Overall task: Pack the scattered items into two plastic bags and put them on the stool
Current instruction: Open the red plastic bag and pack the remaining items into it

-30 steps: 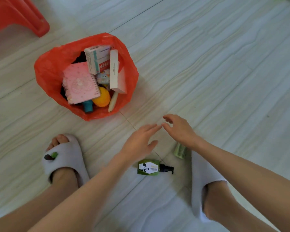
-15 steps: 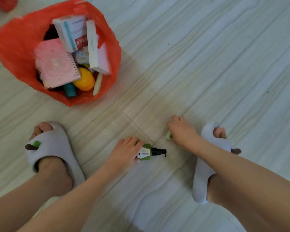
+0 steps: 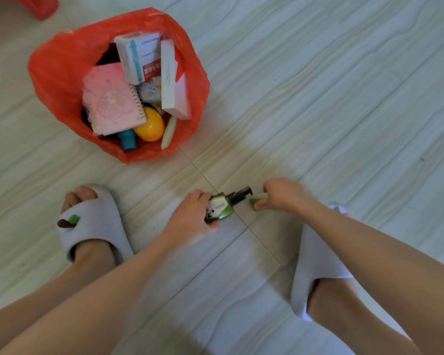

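The left hand (image 3: 190,216) grips a green pump bottle (image 3: 222,207) low over the floor (image 3: 344,111), its black nozzle pointing toward the right hand (image 3: 280,194). The right hand pinches a small pale green item (image 3: 257,198) just beside that nozzle. Farther out, toward the floor's far left, an open red bag (image 3: 57,73) sits stuffed with a pink notebook (image 3: 110,98), boxes (image 3: 141,55) and a yellow ball (image 3: 150,124).

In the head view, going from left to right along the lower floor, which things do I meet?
Left slipper → left hand → green pump bottle → right hand holding a small pale green item → right slipper.
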